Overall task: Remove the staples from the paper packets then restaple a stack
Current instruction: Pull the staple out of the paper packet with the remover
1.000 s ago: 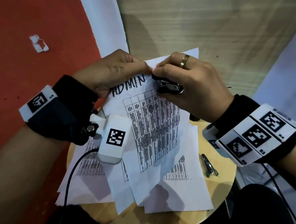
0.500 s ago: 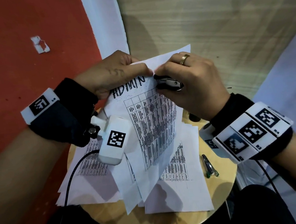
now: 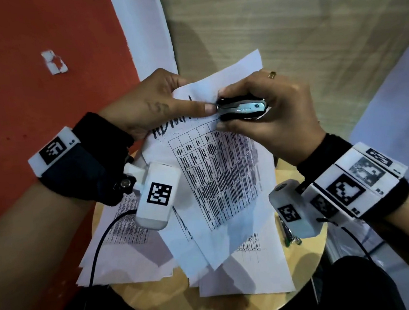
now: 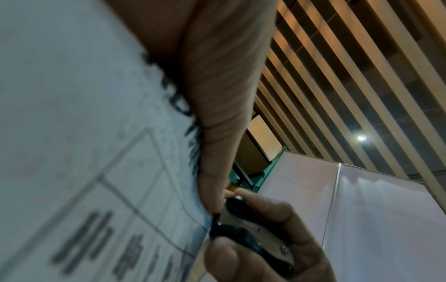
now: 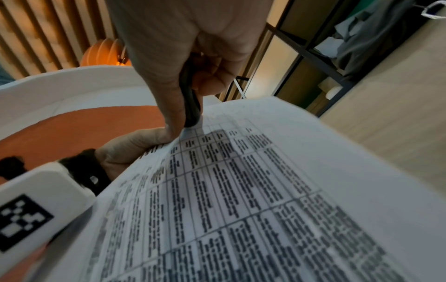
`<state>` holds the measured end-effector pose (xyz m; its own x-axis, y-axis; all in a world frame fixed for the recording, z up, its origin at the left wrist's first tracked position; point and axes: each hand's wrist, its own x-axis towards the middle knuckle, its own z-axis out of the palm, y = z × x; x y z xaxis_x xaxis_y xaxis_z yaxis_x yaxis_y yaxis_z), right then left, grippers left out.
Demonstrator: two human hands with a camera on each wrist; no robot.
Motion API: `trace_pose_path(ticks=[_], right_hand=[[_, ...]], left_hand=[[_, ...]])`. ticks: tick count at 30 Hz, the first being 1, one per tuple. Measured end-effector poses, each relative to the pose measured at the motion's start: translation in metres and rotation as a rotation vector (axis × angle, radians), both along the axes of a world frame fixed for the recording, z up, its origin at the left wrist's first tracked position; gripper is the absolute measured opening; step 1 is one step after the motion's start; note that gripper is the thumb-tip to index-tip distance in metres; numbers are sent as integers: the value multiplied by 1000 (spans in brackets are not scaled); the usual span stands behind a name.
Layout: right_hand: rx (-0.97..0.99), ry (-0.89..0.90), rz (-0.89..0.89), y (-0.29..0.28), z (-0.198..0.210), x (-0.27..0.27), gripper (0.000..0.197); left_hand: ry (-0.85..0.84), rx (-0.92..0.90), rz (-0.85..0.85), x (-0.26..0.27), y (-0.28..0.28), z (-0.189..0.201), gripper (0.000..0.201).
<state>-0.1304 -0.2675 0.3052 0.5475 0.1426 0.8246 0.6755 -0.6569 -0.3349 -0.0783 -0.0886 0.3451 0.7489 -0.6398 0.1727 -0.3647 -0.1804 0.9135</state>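
Observation:
A printed paper packet (image 3: 221, 178) with a table and the handwritten word "ADMIN" is lifted above a round wooden stool (image 3: 309, 270). My left hand (image 3: 158, 106) pinches its top edge, thumb (image 3: 201, 109) lying flat along the heading. My right hand (image 3: 264, 108) grips a black and metal staple remover (image 3: 241, 108), whose tip meets the paper right beside the left thumb tip. The left wrist view shows the staple remover (image 4: 251, 242) at the packet (image 4: 84, 171) edge. In the right wrist view the staple remover (image 5: 190, 99) bites the top of the packet (image 5: 241, 190). The staple itself is hidden.
More loose printed sheets (image 3: 122, 251) lie spread over the stool beneath the lifted packet. A small metal tool with a green tip (image 3: 291, 236) lies at the stool's right side. Orange floor (image 3: 40, 96) is to the left, wood flooring (image 3: 285, 20) beyond.
My right hand has turned so the staple remover lies sideways, its tip now against the paper by my left thumb. The packet has been raised and tilted slightly.

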Motion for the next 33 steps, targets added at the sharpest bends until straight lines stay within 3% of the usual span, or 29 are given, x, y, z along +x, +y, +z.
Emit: trace_pose_path(ticks=[6,8,12,13,15,19,22,25,30,33], right_hand=[[-5,-7,-6,0,0,0,32],[21,-23,-35,-1,0,1,30],[39,-42,-149,-8,-6,4,29],[38,-20,-174,-11,-12,5,28],[34,95,-223,-14,-30,7,31],[5,563,-318,-25,-64,15,43],[275,797,-203,-38,-72,27,39],[524,812,1,-43,-68,35,38],[666,966,370,-38,-54,48,44],[677,1016,431,-33,-55,55,54]], left_hand=[[-53,-37,29,1,-3,-5,13],[-124,3,94,4,-3,-8,19],[-243,130,275,14,2,-13,3],[-267,159,311,16,4,-13,12],[-308,197,356,19,6,-14,26],[-386,223,368,21,10,-13,34],[-417,259,347,23,11,-9,36],[-398,290,294,25,17,0,28],[-367,328,200,29,27,8,18],[-350,300,210,32,33,8,20]])
